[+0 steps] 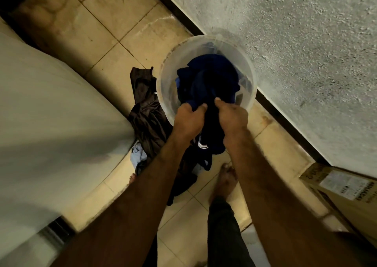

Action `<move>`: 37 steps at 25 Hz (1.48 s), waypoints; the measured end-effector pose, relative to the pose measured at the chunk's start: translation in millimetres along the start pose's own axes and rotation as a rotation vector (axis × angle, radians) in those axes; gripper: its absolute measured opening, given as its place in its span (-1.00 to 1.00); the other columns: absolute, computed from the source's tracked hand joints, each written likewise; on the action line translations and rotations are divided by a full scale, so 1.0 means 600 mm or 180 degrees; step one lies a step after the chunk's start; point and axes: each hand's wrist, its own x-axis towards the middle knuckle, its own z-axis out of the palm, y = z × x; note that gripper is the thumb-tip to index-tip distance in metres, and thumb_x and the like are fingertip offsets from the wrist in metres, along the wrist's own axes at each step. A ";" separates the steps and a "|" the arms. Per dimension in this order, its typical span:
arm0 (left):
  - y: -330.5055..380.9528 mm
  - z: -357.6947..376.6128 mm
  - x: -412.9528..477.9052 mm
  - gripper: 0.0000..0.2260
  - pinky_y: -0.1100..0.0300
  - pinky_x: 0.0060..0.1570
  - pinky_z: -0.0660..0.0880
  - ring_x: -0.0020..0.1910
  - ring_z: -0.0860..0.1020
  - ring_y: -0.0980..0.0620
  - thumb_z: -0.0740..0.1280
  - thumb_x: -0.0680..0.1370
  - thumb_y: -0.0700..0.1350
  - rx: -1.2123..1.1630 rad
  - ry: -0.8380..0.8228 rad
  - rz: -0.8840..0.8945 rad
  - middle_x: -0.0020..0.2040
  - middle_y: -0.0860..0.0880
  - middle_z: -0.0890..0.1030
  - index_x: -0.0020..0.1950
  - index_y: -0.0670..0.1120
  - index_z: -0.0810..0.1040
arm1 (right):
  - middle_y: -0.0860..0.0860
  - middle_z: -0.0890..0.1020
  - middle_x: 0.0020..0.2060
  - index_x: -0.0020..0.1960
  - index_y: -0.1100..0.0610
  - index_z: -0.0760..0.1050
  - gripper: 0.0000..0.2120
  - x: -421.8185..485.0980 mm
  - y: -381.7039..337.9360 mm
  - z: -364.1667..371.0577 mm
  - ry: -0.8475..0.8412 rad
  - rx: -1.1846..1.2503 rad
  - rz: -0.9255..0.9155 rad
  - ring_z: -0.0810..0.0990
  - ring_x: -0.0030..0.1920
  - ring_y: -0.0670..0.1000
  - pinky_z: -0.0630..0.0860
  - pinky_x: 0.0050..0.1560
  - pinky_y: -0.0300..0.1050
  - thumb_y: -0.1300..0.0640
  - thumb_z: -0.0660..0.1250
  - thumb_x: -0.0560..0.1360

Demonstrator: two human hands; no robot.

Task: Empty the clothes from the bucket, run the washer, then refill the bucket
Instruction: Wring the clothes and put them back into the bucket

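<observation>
A translucent plastic bucket (166,79) stands on the tiled floor against the wall. A dark blue garment (208,77) fills it and hangs out over its near rim. My left hand (188,119) and my right hand (231,116) are side by side at that rim, both clenched on the blue cloth. More of the garment droops below my wrists. A brown garment (144,107) and a pale blue piece (138,154) lie in a pile on the floor, left of the bucket.
The white washer (51,113) fills the left side. A rough plastered wall (295,52) runs along the right, with a cardboard box (338,187) at its foot. My bare foot (223,181) rests on the tiles beside the pile.
</observation>
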 end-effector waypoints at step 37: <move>-0.047 -0.053 0.026 -0.81 0.12 -0.08 0.53 -0.08 0.60 0.01 0.28 0.63 -0.07 -0.0795 0.0249 -0.1226 0.03 -0.06 0.64 0.18 -0.12 0.57 | 0.16 0.60 -0.14 -0.17 0.15 0.57 -0.76 0.041 0.107 -0.019 -0.0286 -0.1939 -0.0010 0.57 -0.14 0.20 0.35 -0.12 -0.08 -0.03 0.44 0.50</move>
